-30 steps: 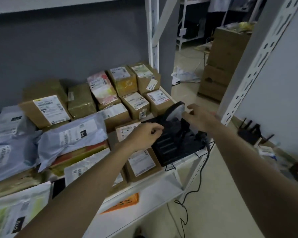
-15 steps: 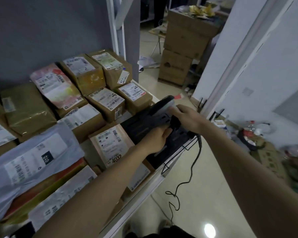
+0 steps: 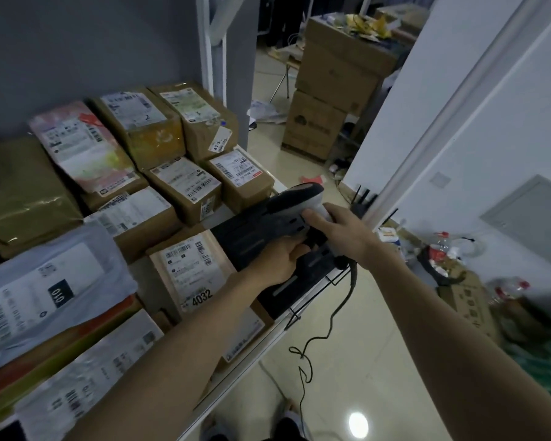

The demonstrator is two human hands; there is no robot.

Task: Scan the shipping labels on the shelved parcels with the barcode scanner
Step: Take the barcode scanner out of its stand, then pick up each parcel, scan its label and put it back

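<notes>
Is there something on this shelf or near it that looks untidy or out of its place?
Yes. The scanner's black cable hangs over the shelf edge in a knotted tangle, and litter lies piled on the floor by the wall.

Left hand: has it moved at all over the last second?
Yes. The left hand has shifted right, off the parcel marked 4032 and onto the black stand beside it.

Hands (image 3: pixel 337 237) barely shifted on barcode scanner (image 3: pixel 287 208).
</notes>
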